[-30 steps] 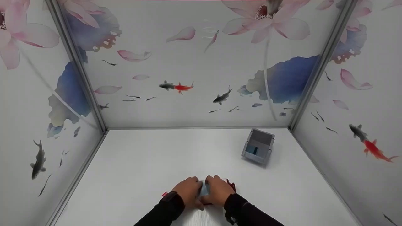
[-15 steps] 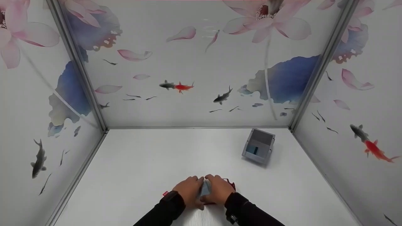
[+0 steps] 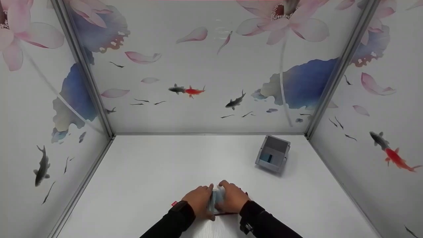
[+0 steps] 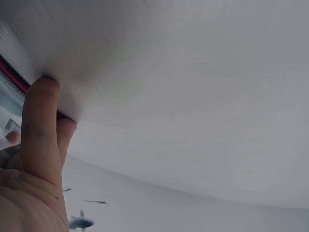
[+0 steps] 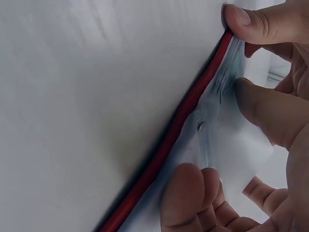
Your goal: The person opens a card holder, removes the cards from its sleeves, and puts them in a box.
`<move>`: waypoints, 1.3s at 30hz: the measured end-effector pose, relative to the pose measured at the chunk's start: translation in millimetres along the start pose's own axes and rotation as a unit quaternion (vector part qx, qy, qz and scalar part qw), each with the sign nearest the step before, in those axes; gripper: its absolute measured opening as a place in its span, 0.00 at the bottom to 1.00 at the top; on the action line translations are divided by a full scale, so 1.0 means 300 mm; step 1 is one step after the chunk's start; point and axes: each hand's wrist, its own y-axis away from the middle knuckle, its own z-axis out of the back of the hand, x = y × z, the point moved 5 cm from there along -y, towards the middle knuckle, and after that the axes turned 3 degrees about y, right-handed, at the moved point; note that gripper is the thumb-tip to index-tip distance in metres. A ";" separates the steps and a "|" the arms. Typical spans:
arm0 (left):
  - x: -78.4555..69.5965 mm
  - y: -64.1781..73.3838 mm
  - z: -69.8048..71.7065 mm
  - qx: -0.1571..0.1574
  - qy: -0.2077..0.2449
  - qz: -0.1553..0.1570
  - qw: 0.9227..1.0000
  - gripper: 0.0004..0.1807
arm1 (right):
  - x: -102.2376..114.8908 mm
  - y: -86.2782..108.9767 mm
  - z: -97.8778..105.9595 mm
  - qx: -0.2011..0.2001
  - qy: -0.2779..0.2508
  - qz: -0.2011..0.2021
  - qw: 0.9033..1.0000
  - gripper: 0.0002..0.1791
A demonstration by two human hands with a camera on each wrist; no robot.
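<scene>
Between the fingers [image 5: 184,195], at six o'clock on the worktop [image 3: 158,168], the pouch [image 3: 215,197] is clamped: its nine-o'clock side by the left hand [image 3: 199,200], its clear film [image 5: 241,150] by the right hand [image 3: 234,199]. That side should be pinned firmly and the film eased gently, so that the red edge [image 5: 172,134] is not tugged. Toward two o'clock, well apart, a bin [image 3: 269,166] is set.

There at two o'clock on the white bench [image 3: 155,168], a grey, open-topped rectangular bin [image 3: 268,166]; twelve o'clock, a glossy white wall panel [image 3: 195,115] sporting a pink lotus print [image 3: 276,25]!
</scene>
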 end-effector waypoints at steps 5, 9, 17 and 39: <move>0.001 -0.008 -0.008 -0.006 -0.009 -0.004 1.000 0.55 | -0.019 -0.003 0.014 -0.011 -0.026 -0.018 0.999 0.37; -0.004 -0.004 0.001 -0.009 -0.018 -0.012 1.000 0.47 | -0.039 -0.004 0.030 -0.024 -0.032 -0.027 0.999 0.35; -0.001 -0.009 -0.002 -0.005 -0.014 -0.002 1.000 0.46 | -0.072 0.002 0.070 -0.040 -0.072 -0.040 0.996 0.28; 0.001 -0.012 -0.007 -0.009 -0.006 0.006 1.000 0.44 | -0.086 0.031 0.071 -0.096 0.018 -0.018 0.995 0.16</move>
